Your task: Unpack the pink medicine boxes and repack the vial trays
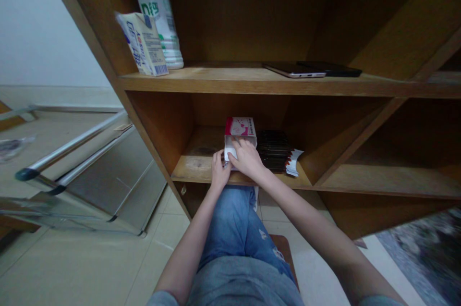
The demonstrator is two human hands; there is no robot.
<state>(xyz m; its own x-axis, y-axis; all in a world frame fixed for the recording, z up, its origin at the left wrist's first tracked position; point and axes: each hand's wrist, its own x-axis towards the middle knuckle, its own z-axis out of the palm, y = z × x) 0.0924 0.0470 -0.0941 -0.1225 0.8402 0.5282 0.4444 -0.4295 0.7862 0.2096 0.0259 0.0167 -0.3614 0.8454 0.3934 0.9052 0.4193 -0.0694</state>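
A small pink and white box [239, 129] stands on the lower shelf [194, 167] of a wooden bookcase. My left hand [219, 171] grips the box's lower left corner, its fingers closed against the side. My right hand [245, 158] lies over the front of the box with the fingers reaching into or onto it. What the fingertips touch is hidden. Right of the box lies a dark stack of flat packets [274, 150] with a white and red piece [294, 162] at its near end.
On the upper shelf [223, 80] stand a carton [144, 44] and a white-green bag [158, 8] at left, two dark flat devices [309, 70] at right. A metal folding frame [79, 162] lies on the floor to the left. My jeans-clad knee [234, 219] is under the shelf.
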